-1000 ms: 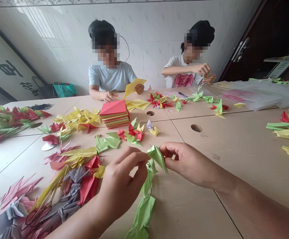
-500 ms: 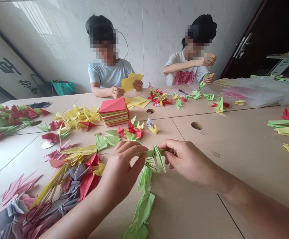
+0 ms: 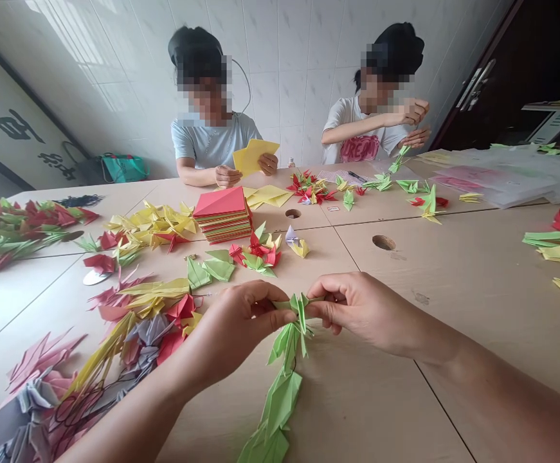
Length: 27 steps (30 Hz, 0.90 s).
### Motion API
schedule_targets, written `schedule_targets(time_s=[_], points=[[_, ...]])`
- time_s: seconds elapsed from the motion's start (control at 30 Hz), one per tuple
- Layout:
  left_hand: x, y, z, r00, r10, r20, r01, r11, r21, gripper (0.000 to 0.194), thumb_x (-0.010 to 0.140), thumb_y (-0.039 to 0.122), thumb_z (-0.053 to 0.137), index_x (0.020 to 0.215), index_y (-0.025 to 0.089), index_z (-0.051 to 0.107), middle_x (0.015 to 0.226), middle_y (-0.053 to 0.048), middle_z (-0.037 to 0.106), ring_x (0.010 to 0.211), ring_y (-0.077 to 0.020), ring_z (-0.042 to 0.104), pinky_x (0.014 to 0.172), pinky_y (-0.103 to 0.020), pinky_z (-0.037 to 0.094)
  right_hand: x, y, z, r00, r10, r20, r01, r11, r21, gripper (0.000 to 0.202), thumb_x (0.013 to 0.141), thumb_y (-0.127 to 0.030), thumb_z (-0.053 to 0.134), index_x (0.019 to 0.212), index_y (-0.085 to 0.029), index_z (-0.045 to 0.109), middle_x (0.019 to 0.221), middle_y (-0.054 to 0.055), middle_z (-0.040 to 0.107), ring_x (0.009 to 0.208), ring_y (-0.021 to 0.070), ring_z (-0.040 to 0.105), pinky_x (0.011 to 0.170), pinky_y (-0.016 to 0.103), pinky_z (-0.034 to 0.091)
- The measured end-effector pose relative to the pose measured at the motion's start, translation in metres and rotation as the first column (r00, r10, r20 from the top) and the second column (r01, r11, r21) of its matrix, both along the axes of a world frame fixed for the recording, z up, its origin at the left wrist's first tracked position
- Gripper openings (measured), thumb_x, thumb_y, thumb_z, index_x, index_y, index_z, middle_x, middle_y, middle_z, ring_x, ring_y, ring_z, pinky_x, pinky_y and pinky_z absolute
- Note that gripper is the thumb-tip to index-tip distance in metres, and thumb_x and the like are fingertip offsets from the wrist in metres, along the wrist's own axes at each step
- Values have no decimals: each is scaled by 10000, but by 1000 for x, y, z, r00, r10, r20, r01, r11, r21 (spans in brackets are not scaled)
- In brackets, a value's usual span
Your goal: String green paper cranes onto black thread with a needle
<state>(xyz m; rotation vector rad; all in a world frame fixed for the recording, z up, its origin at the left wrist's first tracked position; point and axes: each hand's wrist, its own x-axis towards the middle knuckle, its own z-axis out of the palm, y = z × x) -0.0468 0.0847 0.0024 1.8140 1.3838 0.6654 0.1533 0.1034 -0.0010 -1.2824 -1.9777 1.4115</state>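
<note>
Between my two hands is a green origami crane point(image 3: 299, 307), held by its outer ends above the table. My left hand point(image 3: 248, 318) pinches its left side between thumb and fingers. The right side is pinched in my right hand point(image 3: 357, 308), fingers curled. Below it hangs a string of green paper cranes point(image 3: 277, 405), trailing down toward the table's near edge, with a dark thread showing between them. Left of my left hand lie strung cranes in yellow point(image 3: 157, 290), grey point(image 3: 31, 408) and pink.
Across the table point(image 3: 453, 321) sit two people; one holds yellow paper sheets point(image 3: 255, 156), the other a green strung piece. A stack of coloured square paper point(image 3: 222, 222) stands mid-table. Loose red and green cranes point(image 3: 255, 254) lie beside it. Plastic bags point(image 3: 515, 180) are at the far right.
My hands have drawn slightly closer together around the green crane. Its upright folded flaps now look narrower and more spread out. My left hand's thumb has moved rightward toward the crane's middle.
</note>
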Motion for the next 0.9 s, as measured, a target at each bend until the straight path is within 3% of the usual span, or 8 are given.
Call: schedule_targets(time_s=[0.13, 0.27, 0.63, 0.9], points=[[-2, 3, -4, 998, -16, 67, 22, 996, -85, 242, 777, 417, 613, 714, 185, 636, 588, 34, 505, 561, -112, 424, 508, -226, 331, 0, 0, -2, 998, 30, -57, -33, 998, -60, 281, 814, -465, 589, 787, -188, 630, 666, -15, 544, 568, 105, 495, 543, 234, 409], [0, 3, -4, 989, -20, 144, 39, 991, -130, 239, 773, 395, 621, 695, 169, 619, 580, 37, 493, 553, -102, 395, 508, -222, 309, 0, 0, -3, 995, 40, -93, -47, 996, -72, 303, 801, -479, 605, 761, -178, 611, 633, -24, 511, 557, 103, 485, 506, 221, 400], [1, 4, -8, 966, -60, 250, 91, 990, -112, 269, 825, 394, 574, 684, 166, 551, 606, 47, 448, 574, -93, 354, 517, -221, 283, -3, 1, -2, 996, 16, -89, -18, 1000, -20, 267, 815, -441, 608, 751, -182, 602, 628, -34, 505, 559, 92, 484, 473, 194, 375], [-2, 5, -7, 988, -48, 144, 72, 983, -170, 257, 769, 396, 632, 685, 173, 535, 599, 63, 377, 563, -96, 312, 495, -229, 251, -1, 3, -3, 996, 36, -83, -43, 996, -82, 220, 798, -406, 637, 776, -191, 594, 622, -45, 509, 560, 89, 447, 480, 209, 329]])
